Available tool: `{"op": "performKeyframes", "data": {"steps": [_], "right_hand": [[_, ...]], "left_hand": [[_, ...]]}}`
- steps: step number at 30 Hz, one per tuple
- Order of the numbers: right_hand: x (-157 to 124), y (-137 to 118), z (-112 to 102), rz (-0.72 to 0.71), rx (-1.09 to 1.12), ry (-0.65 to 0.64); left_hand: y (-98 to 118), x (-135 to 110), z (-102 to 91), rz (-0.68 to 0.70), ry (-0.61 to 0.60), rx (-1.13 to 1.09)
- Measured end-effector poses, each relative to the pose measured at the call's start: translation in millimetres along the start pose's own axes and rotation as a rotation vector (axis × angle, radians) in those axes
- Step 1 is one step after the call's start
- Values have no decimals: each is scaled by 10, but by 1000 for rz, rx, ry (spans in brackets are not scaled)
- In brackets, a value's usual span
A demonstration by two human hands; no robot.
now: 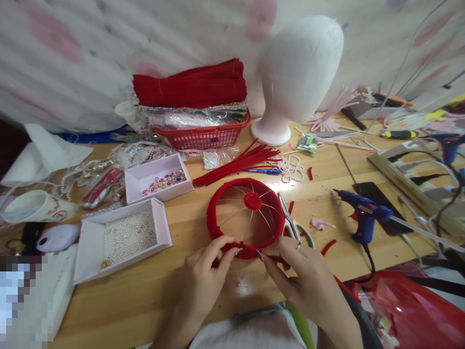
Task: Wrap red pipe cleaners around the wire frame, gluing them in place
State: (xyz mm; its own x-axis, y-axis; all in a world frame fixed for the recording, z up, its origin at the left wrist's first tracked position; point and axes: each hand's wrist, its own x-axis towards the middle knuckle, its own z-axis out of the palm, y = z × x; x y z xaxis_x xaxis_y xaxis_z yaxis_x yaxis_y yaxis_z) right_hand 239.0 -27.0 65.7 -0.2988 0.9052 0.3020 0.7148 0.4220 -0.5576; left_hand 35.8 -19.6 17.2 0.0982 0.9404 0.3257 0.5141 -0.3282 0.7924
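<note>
Two bare hands at the near edge of a wooden table (pixel 123 305), seen from the head camera. Left hand (pixel 207 264): thumb and fingers pinched on the near rim of a red fuzzy-covered ring frame (pixel 214 211). Right hand (pixel 303 274): thumb and fingertips pinched on the same rim, just beside the left; a ring on one finger. Frame lies on the table in front of the person; thin pale spokes run from its rim to a red round hub (pixel 253 201).

Scissors (pixel 289 220) lie partly open just right of the frame, handles next to the right hand. Farther right: blue hot glue gun (pixel 365 213), overlapping a black phone (pixel 378 194).

Behind the frame: loose bundle of red chenille stems (pixel 232 167), blue pen (pixel 269 171) against it. Left side: white tray of coloured gems (pixel 186 167); nearer, white tray of pearl beads (pixel 162 220). At the back: red plastic basket (pixel 207 138), a thick red bundle (pixel 192 85) on top; to its right, white foam head (pixel 301 72), upright.
</note>
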Motion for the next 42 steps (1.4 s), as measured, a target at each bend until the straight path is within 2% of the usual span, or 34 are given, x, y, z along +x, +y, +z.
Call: {"op": "performKeyframes", "data": {"steps": [6, 12, 17, 29, 42], "right_hand": [[23, 6, -21, -90, -25, 13], [27, 40, -21, -121, -15, -54], [31, 47, -44, -158, -18, -69], [103, -15, -31, -142, -69, -78], [62, -57, -82, -150, -95, -57]], "left_hand": [[48, 48, -113, -71, -105, -70], [46, 112, -167, -84, -159, -77], [70, 132, -149, -98, -167, -102], [36, 174, -172, -42, -199, -86], [54, 226, -188, -101, -235, -84]]}}
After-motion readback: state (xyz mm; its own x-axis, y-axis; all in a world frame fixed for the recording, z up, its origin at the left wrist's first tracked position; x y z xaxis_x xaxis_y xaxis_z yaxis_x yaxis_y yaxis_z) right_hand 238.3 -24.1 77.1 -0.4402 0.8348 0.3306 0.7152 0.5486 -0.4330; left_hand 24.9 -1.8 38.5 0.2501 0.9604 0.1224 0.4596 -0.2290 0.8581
